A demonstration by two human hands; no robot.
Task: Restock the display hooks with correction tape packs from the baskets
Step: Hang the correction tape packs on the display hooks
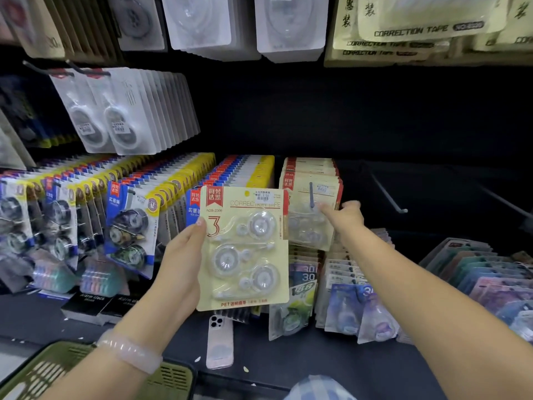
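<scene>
- Left hand (181, 255) grips a cream correction tape pack (245, 246) by its left edge, thumb on the front near the red "3", fingers hidden behind the card; the pack stands upright in front of the display
- Right hand (347, 216) reaches forward to the hanging cream packs (313, 209), forefinger stretched out and touching the front pack just beside the hook tip (311, 196); the other fingers are loosely curled and hold nothing
- The held pack overlaps the left edge of those hanging packs and covers part of the blue-and-yellow packs (138, 226) that fill the hooks to the left
- An empty hook (388, 194) juts out of the dark panel to the right of the right hand
- Below, a phone (219, 342) lies on the dark shelf (288, 365), beside standing packs printed "30" (307, 274)
- A green basket (170, 373) sits at the lower left, under the left forearm, which wears a pale bracelet (129, 350)
- White blister packs (127, 111) hang above left
</scene>
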